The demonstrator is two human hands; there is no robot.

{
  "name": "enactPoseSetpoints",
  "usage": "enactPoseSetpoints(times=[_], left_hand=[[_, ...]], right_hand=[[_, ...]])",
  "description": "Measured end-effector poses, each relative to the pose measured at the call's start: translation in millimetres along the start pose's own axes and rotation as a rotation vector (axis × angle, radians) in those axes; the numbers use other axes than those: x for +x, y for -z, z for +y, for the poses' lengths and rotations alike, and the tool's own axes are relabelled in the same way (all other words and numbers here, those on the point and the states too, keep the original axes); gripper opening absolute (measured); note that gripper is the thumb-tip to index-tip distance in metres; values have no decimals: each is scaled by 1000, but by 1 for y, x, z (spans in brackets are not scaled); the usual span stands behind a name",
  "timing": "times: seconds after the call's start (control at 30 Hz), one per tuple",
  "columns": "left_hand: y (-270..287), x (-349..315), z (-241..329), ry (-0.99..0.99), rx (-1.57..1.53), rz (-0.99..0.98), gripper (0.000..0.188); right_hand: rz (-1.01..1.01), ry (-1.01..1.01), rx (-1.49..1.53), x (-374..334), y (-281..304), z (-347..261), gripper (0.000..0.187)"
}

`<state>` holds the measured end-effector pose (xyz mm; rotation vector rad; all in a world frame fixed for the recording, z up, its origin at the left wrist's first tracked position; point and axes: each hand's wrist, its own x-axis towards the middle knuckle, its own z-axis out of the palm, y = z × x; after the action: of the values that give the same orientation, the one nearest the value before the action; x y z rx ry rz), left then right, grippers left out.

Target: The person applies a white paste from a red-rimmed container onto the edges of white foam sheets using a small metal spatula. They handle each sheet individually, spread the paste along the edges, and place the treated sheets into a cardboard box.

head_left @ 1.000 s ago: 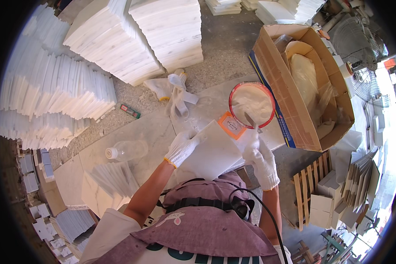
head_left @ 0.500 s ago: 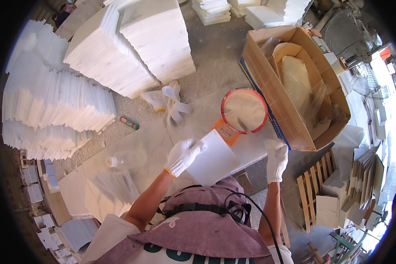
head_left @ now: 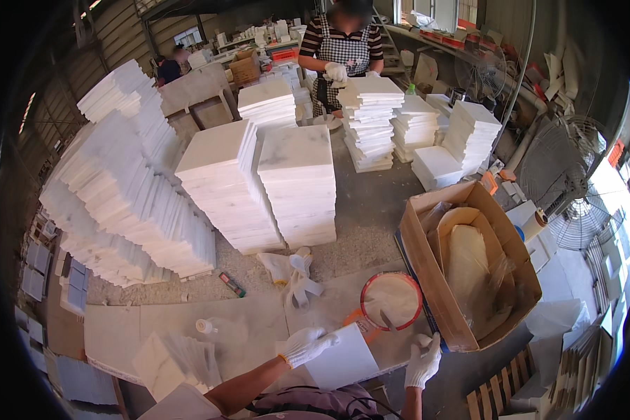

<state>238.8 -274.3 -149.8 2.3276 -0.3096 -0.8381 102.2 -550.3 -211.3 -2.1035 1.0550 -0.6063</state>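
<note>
My left hand (head_left: 309, 347), in a white knit glove, grips the left edge of a flat white stone tile (head_left: 344, 358) at the table's near edge, fingers reaching over its top. My right hand (head_left: 423, 361), also gloved, is to the right of the tile by the carton's near corner; its thumb and fingers are apart and nothing shows in them. Beyond the tile stands a round red-rimmed tub (head_left: 404, 292) of pale powder or paste, with a blade-like tool (head_left: 387, 320) in it. An orange packet (head_left: 357, 318) lies partly behind the tile.
A cardboard box (head_left: 427, 276) with plastic-wrapped contents stands right of the tub. White slab stacks (head_left: 297, 185) rise beyond the table. Cloth gloves (head_left: 287, 266), a clear bottle (head_left: 220, 327) and leaning tiles (head_left: 178, 360) are to the left. A co-worker (head_left: 343, 49) stands at the back.
The view has tipped upward, bringing the co-worker and the far stacks in. My left hand stays on the tile. My right hand's fingers, curled before, are now more spread.
</note>
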Motion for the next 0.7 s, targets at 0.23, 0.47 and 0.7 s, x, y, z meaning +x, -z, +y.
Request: enactPoseSetpoints(times=[0.23, 0.47, 0.7], left_hand=[[3, 3, -2, -21, -27, -47, 62], [16, 5, 23, -50, -95, -157, 59], [2, 31, -16, -173, -189, -157, 57]], right_hand=[[42, 218, 214, -30, 57, -78, 48], [-988, -53, 518, -36, 62, -102, 56], [-1052, -268, 538, -37, 40, -95, 37]])
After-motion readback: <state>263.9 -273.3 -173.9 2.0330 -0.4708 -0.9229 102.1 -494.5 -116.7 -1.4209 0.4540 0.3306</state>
